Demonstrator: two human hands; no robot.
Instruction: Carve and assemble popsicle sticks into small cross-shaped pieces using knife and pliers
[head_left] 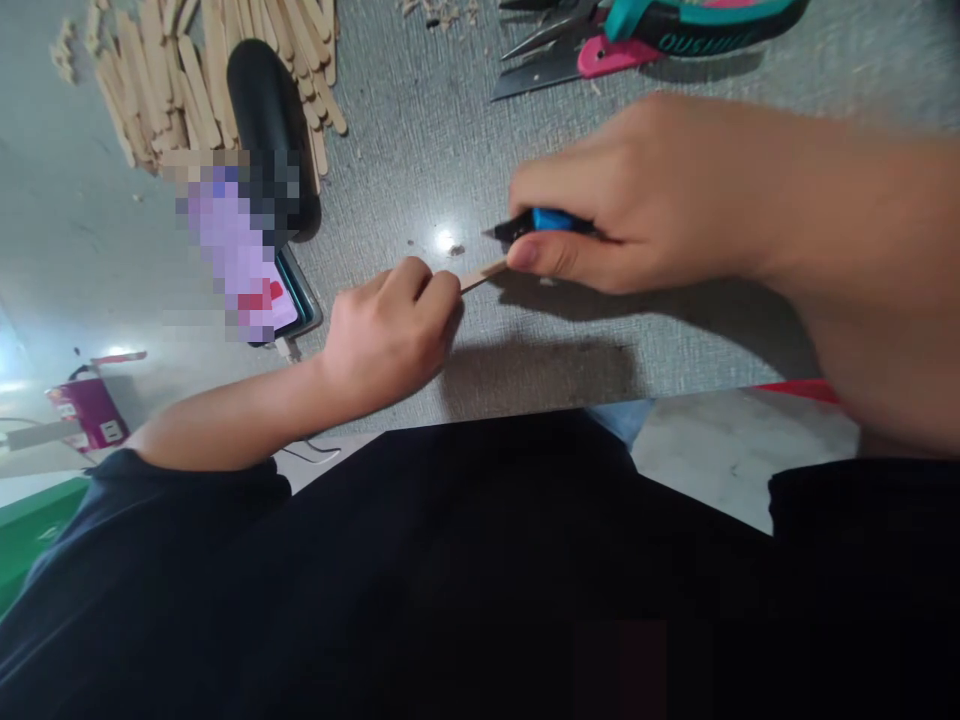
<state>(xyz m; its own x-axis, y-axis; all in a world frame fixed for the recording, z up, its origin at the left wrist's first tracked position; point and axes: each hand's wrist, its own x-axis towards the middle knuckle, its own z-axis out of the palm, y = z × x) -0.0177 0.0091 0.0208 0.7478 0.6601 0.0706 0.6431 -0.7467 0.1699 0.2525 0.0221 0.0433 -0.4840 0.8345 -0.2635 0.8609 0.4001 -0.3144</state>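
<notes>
My left hand is closed around one end of a wooden craft stick, which slants up to the right. Wrapped in the fingers of my right hand is a utility knife with a black and blue body. Its pointed tip faces left, just above the stick. The thumb of that hand touches the stick's other end. Most of the knife's handle is hidden inside the hand. A small wood scrap lies on the grey table between the hands.
A heap of craft sticks lies at the back left, behind a black rounded case and a phone with a cable. Teal-handled pliers and a pink-handled cutting tool lie at the back right. A purple packet is far left.
</notes>
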